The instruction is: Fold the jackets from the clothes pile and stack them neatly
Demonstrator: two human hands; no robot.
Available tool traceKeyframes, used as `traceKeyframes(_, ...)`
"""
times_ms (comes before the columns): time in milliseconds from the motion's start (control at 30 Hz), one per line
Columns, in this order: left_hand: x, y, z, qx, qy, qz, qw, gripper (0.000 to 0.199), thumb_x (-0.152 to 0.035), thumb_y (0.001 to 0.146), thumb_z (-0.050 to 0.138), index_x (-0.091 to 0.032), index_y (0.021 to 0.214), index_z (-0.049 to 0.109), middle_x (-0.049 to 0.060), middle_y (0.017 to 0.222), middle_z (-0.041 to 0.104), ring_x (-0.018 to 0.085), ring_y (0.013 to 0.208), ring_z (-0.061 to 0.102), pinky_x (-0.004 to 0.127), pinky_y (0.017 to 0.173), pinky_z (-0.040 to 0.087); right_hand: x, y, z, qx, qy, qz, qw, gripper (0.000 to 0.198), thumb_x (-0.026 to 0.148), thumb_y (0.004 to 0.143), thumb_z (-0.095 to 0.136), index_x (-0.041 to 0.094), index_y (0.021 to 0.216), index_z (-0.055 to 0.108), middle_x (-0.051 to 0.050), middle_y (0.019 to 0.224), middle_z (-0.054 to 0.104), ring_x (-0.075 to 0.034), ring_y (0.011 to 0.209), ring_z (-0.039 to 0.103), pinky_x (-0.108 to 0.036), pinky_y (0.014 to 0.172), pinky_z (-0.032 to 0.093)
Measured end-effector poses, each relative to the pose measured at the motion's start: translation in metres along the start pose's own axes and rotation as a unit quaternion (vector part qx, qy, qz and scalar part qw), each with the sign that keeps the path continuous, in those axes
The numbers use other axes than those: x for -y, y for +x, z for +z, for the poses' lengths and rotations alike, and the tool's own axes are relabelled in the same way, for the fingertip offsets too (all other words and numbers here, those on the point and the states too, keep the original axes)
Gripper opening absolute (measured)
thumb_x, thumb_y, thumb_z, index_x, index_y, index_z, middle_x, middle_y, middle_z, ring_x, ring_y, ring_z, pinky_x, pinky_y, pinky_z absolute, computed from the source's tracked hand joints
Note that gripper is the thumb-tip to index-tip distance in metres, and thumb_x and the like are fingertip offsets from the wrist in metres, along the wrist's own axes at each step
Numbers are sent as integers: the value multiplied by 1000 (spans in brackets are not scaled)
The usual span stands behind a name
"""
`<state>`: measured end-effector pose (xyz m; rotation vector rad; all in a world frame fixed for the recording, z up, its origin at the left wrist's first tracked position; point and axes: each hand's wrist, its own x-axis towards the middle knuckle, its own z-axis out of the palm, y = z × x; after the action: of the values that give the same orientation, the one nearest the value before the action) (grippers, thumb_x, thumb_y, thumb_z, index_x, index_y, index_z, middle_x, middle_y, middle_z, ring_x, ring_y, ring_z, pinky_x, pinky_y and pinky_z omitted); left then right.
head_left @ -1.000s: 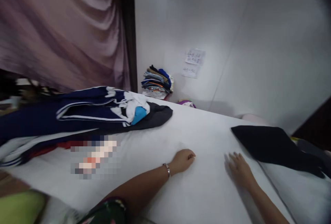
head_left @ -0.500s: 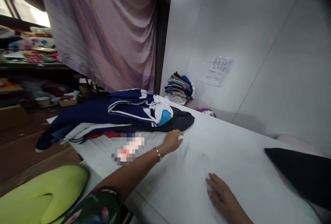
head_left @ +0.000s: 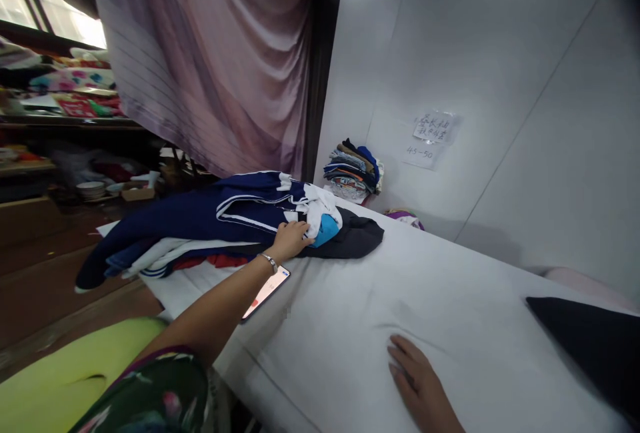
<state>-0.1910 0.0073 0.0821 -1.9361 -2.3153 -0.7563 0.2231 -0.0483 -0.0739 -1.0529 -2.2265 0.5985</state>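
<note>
My left hand [head_left: 290,241], with a bracelet at the wrist, is at the near edge of a navy jacket [head_left: 200,209] with white stripes. Its fingers are bent onto the cloth beside the jacket's white and light blue part [head_left: 327,227]. The jacket lies loosely on top of a heap of clothes, with a dark grey garment [head_left: 363,236] sticking out to the right. My right hand [head_left: 414,376] rests on the white table cover [head_left: 345,326], fingers slightly apart and holding nothing.
A phone [head_left: 267,296] with a lit screen lies partly behind my left forearm. Black fabric [head_left: 590,346] is at the right. Folded clothes [head_left: 353,169] stand stacked against the wall, near paper notes [head_left: 430,136]. A yellow-green cushion-like thing [head_left: 60,379] is at lower left.
My left hand has moved left and away from me, from the bare table cover onto the jacket. My right hand stays on the table. The view has shifted slightly, and the phone shows clearly.
</note>
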Motion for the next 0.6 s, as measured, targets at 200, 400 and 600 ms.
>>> traceKeyframes(200,7,24,-24,5,-105,-88,991,23,-41,77,62,-19,81,70,9,91,73,26,93,64,36,85,42,-3,0,-1,-9,49,18,999,35,44,82,56,50,115,62,5,132,56,-31,126,49,-51,104,43)
traceKeyframes(400,-3,64,-74,-145,-214,-135,956,39,-45,87,45,-14,90,68,10,90,72,19,77,63,28,74,47,-1,4,-2,-20,83,35,996,31,45,82,54,41,109,69,0,126,61,-30,122,53,-51,103,45)
traceKeyframes(600,-46,106,-130,-272,-219,-136,927,39,-42,90,41,-11,87,66,8,88,69,18,85,60,25,73,43,1,9,-7,-15,114,40,993,30,45,82,55,35,104,72,-3,121,65,-30,118,56,-50,103,44)
